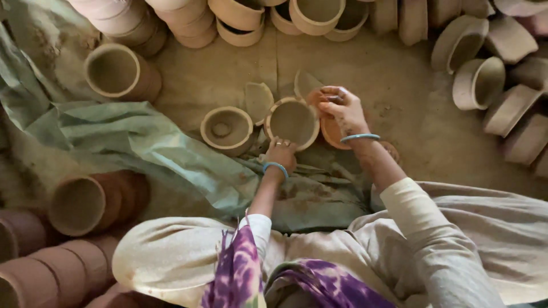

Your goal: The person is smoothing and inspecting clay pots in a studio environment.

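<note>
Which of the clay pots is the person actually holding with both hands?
The round pot at centre, gripped by left hand and right hand; its neighbour pot sits untouched.

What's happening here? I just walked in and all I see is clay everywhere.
A person sitting on the ground holds a round clay pot with both hands: the left hand at its near rim, the right hand at its far side. A second pot sits beside it, with broken shards behind. Stacks of pots ring the spot, and a green sheet covers the ground.
</note>
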